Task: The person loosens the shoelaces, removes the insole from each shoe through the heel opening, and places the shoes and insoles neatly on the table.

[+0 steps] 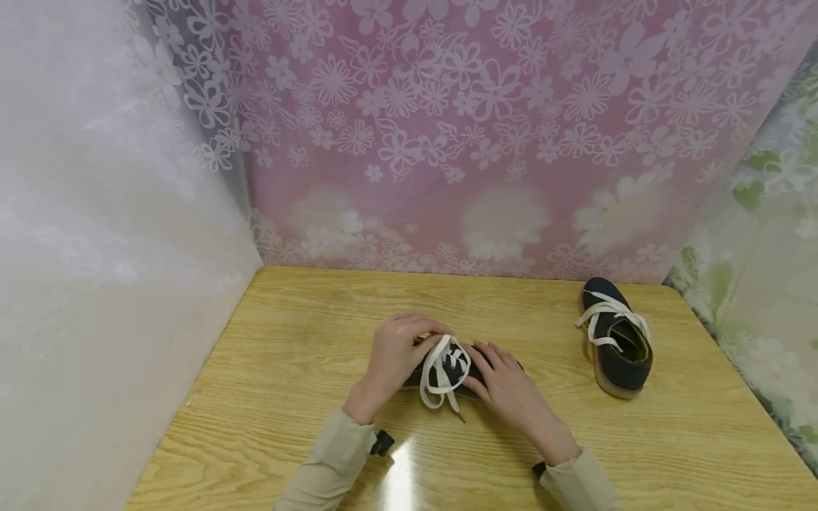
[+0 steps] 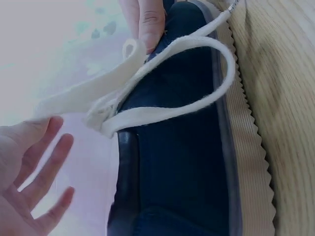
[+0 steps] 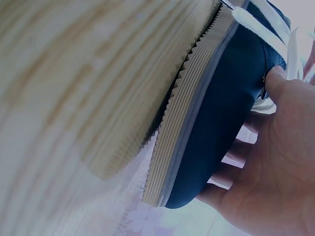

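Near the centre of the head view, a dark shoe (image 2: 177,162) with a ribbed pale sole (image 3: 177,132) lies crosswise on the wood-grain table (image 1: 307,312), between the 2 hands, its toe toward the right of the frame. The left hand (image 1: 397,355), just left of centre, pinches the white lace (image 2: 147,116) between thumb and forefinger over the shoe's opening end; in the left wrist view its other 3 fingers spread apart at lower left, with the shoe just beside them to the right. The right hand (image 1: 508,390), right of centre, grasps the front part of that shoe, its thumb on the near side by the lacing and its fingers round the far side, as the right wrist view shows. The lace loops loosely over the upper, its tip hanging toward the bottom of the head view. Another shoe (image 1: 623,369), also dark with white laces, stands well apart at the right of the frame, toe toward the top. A pink floral cloth (image 1: 447,106) fills the upper background.
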Demonstrator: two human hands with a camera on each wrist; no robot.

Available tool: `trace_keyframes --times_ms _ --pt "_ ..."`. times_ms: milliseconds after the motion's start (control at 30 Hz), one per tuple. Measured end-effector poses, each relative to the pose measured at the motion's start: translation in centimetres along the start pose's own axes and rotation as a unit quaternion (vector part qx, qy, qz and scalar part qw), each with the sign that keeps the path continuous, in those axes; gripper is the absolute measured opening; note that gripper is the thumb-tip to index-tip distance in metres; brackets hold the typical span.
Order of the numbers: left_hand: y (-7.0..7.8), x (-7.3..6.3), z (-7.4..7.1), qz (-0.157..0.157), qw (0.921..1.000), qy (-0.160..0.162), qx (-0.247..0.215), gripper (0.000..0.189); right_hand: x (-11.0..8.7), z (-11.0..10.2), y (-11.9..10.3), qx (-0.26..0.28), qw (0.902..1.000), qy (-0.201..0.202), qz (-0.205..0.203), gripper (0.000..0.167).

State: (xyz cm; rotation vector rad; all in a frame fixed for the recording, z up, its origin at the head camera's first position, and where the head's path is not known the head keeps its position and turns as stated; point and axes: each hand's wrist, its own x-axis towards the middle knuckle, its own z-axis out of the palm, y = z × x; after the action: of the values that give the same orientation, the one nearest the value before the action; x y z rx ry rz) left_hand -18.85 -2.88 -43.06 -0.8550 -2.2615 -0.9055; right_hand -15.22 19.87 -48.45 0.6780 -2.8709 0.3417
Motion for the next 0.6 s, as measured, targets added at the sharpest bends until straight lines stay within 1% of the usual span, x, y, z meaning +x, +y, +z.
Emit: trace_keyframes --times_ms 67,167,267,333,367,433,600 --pt "-0.1 -0.1 0.1 -0.011 0.9998 -0.017 -0.001 0.014 0.0 0.0 0.0 0.0 1.0 0.0 0.0 0.061" --pt "-0.3 -0.2 0.4 -0.018 0.9979 -0.062 0.013 0.016 0.0 -0.1 0.0 0.0 1.0 0.001 0.0 0.06" --pt "-0.3 -0.4 0.7 -0.019 0.9928 -0.112 0.038 0.014 0.0 -0.1 0.0 -0.001 1.0 -0.001 0.0 0.06" --pt "-0.4 -0.5 0.9 -0.02 0.9898 -0.132 0.049 0.013 -0.1 -0.1 -0.1 -0.001 1.0 -0.004 0.0 0.06" --pt "-0.4 -0.6 1.0 -0.021 0.9893 -0.136 0.05 0.013 -0.1 -0.1 -0.1 -0.002 1.0 -0.006 0.0 0.06" --pt "-0.4 -0.6 1.1 -0.024 0.9906 -0.128 0.042 0.012 -0.1 -0.1 -0.1 -0.002 1.0 -0.008 0.0 0.06" --pt "-0.4 -0.6 0.9 -0.021 0.9963 -0.081 0.02 0.009 0.0 -0.1 0.0 -0.001 1.0 -0.01 -0.001 0.06"
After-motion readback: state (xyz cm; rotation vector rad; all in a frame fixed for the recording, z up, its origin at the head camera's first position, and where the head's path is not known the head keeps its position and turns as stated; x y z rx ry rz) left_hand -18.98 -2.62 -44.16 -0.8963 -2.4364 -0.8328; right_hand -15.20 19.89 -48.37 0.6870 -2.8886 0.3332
